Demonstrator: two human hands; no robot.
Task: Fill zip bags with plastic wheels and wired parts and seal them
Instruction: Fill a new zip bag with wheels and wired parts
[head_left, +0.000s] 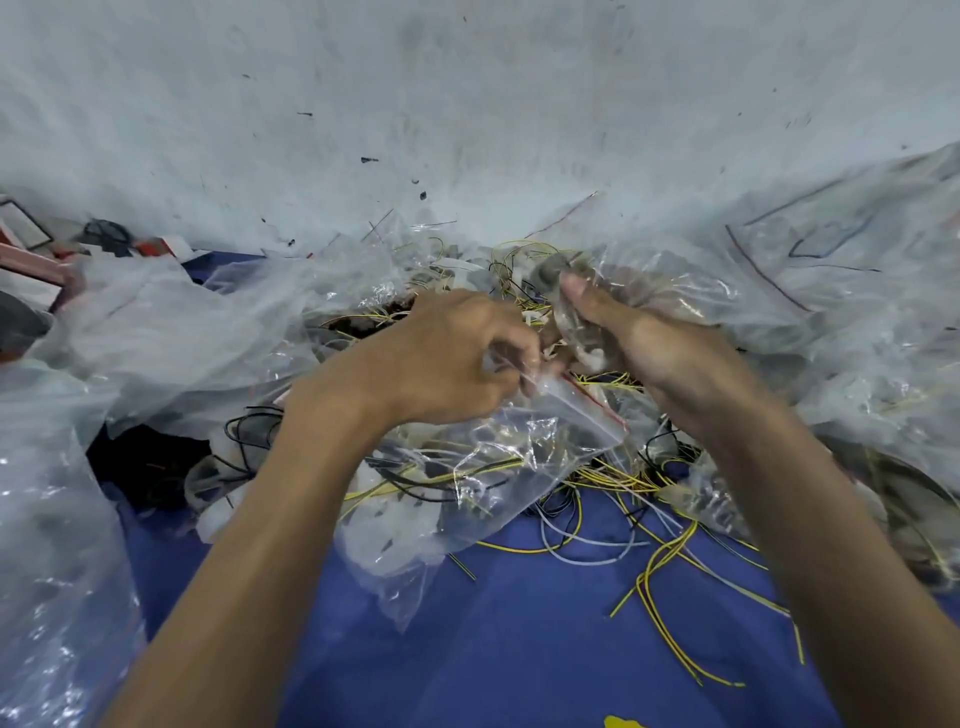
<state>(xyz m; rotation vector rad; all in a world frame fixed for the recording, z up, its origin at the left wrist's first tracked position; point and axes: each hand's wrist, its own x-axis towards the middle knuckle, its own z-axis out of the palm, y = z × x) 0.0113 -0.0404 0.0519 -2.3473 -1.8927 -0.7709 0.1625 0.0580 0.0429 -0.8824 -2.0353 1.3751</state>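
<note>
Left hand (447, 358) pinches the zip bag (493, 467); right hand (665, 353) clutches crumpled plastic (618, 291). Loose wires (665, 561) and clear sacks (156, 332) crowd the tabletop (519, 649).

Both arms are bare along all that shows of them. The left forearm (270, 519) and the right forearm (831, 519) are lean and smooth, widening toward the lower edge of the view, with faint tendon lines near the wrists. The left hand (447, 358) shows rounded knuckles and creases at the finger joints. The right hand (649, 343) has a broad thumb with a short-trimmed thumbnail (571, 283).
</note>
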